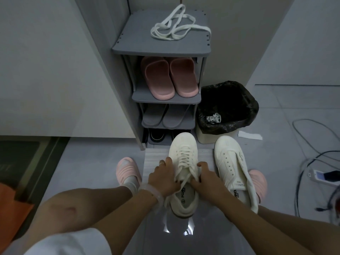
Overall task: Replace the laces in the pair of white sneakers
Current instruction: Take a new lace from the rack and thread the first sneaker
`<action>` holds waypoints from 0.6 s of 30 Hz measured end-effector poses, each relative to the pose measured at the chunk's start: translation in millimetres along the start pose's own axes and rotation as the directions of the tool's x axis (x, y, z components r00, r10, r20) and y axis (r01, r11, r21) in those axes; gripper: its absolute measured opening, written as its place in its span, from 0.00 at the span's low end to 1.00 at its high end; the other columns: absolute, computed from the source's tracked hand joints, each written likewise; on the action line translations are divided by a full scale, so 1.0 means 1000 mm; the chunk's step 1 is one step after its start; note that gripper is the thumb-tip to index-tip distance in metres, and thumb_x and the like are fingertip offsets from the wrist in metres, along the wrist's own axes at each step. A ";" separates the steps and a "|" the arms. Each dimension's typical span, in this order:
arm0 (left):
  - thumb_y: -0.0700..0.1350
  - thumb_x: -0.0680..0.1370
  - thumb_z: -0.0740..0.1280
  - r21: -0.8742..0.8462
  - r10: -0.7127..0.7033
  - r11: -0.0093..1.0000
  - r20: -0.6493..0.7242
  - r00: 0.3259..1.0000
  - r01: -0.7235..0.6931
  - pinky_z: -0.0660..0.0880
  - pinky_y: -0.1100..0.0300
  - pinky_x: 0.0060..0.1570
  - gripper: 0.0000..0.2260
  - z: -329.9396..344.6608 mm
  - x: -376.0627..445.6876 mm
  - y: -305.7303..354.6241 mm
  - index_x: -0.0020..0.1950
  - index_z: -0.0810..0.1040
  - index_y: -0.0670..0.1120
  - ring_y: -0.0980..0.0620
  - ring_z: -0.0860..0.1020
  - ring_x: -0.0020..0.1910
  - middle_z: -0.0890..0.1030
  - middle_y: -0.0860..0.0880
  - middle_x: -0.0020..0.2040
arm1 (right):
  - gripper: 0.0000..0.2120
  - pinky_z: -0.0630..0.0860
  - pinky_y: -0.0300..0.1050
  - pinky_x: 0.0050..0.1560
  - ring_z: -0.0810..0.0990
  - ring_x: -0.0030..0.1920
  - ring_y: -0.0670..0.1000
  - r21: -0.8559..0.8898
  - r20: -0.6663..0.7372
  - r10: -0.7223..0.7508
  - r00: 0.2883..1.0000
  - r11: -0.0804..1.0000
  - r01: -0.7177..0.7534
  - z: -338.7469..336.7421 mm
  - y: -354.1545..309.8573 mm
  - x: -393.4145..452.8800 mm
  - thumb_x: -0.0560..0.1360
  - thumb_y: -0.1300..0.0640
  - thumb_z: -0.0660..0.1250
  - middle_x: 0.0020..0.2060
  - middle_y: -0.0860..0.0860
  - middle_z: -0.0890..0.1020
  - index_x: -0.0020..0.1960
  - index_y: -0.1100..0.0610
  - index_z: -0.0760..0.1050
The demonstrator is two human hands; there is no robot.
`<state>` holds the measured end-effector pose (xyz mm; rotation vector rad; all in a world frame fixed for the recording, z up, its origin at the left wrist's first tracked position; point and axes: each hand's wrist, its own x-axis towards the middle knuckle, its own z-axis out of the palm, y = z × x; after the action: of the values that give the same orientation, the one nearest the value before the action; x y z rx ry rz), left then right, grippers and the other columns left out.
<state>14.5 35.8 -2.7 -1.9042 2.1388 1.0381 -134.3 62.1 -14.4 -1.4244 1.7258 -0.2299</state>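
Grey shoe rack [161, 49] stands against the wall, its top shelf serving as a staging surface: a loose white lace [176, 26] lies coiled there, probably kept within reach for threading. Lower shelves hold pink slippers [168, 78], grey slippers [165, 115] and dark shoes [158, 135]. Beside the rack, a bin lined with a black bag [227, 105] holds a scrap of white lace or packaging [213, 117], which cannot be told apart at this size.

On the floor, a pale foam sheet [156, 157] lies under the work, probably to keep the shoes clean. Laced sneaker [183, 172] sits toe toward the rack, between both hands. Unlaced sneaker [235, 170] lies just to its right, eyelets empty, tongue exposed.

Left hand [162, 178] curls against the laced sneaker's left flank, thumb tucked in at the lace ends near the collar; right hand [204, 178] curls over the opposite flank, fingertips at the top eyelets. Both appear to pinch the loose lace ends [181, 183], judged to be drawing them up. A bracelet [152, 190] circles the left wrist.

Insole print in both sneakers is partly legible, beginning "HUA"; the remainder is too small to read.
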 end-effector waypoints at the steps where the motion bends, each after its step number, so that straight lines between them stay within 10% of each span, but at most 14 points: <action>1: 0.48 0.71 0.70 -0.013 -0.018 1.000 0.018 1.000 0.018 0.72 0.46 0.56 0.27 0.000 0.001 0.001 0.62 0.60 0.40 0.42 0.71 0.58 0.67 0.42 0.59 | 0.27 0.72 0.42 0.43 0.79 0.49 0.54 0.005 0.002 -0.002 1.000 1.000 0.002 0.000 0.000 0.000 0.75 0.46 0.63 0.52 0.56 0.78 0.68 0.55 0.57; 13: 0.50 0.77 0.59 0.409 0.149 0.912 -0.266 0.952 -0.029 0.66 0.53 0.54 0.18 0.017 0.014 0.009 0.64 0.63 0.44 0.45 0.70 0.58 0.69 0.45 0.62 | 0.27 0.73 0.44 0.47 0.79 0.53 0.56 -0.051 0.025 -0.056 0.998 0.997 0.058 0.000 0.001 -0.004 0.77 0.51 0.61 0.56 0.58 0.78 0.71 0.57 0.54; 18: 0.50 0.77 0.59 0.379 0.250 0.910 -0.173 0.953 -0.170 0.68 0.57 0.46 0.16 0.018 0.013 -0.004 0.61 0.66 0.43 0.46 0.74 0.55 0.73 0.45 0.59 | 0.27 0.70 0.41 0.41 0.79 0.48 0.57 -0.078 0.010 -0.067 0.998 0.995 0.068 0.002 0.006 -0.002 0.75 0.56 0.61 0.52 0.58 0.79 0.71 0.57 0.54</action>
<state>9.1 34.6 -24.2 -1.7055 2.4898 0.4247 -137.3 66.7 -18.6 -1.5402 1.6990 -0.1951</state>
